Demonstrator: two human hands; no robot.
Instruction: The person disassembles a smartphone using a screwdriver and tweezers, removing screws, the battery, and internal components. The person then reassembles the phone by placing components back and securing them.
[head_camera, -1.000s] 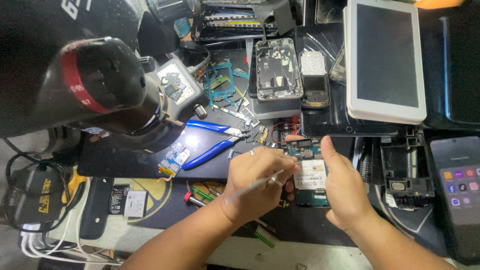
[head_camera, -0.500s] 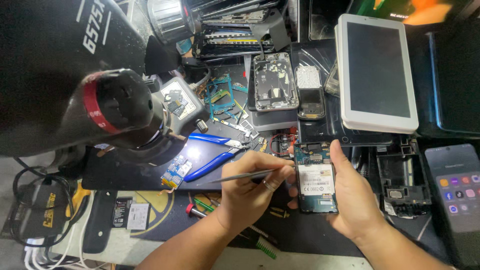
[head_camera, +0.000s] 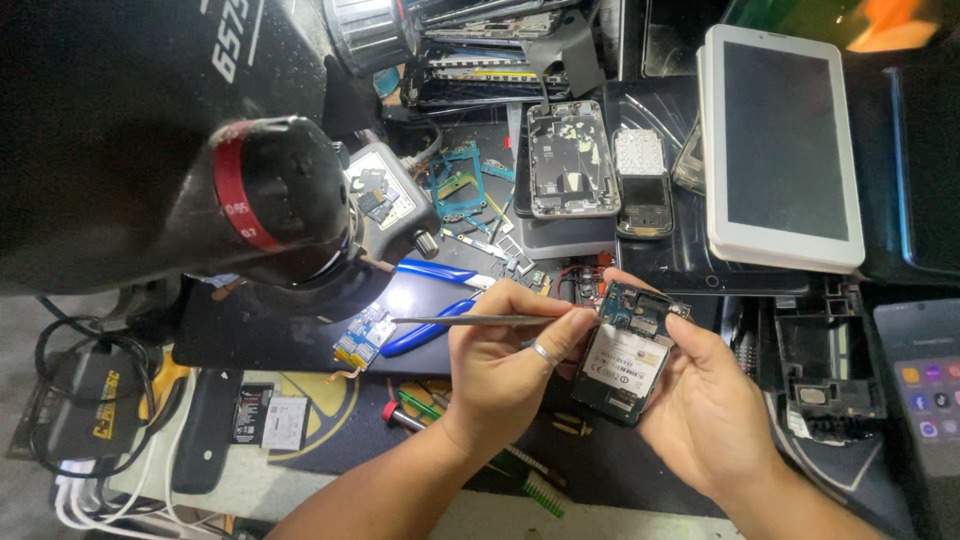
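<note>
My right hand (head_camera: 700, 410) cradles the opened dark phone with its white-labelled battery (head_camera: 622, 362) at lower centre; my left hand (head_camera: 505, 355) pinches slim steel tweezers (head_camera: 470, 321) there, probing — steadiness needed

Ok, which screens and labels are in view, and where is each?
White tablet: top right, dark screen, off.
Lit phone screen: far right edge, coloured icons.
White label: rectangular, on the open phone that the right hand holds.
White sticker: lower left, on a black block.

Left hand (head_camera: 505, 355) fingers pinched closed, right hand (head_camera: 705, 400) cupped, palm up.
</note>
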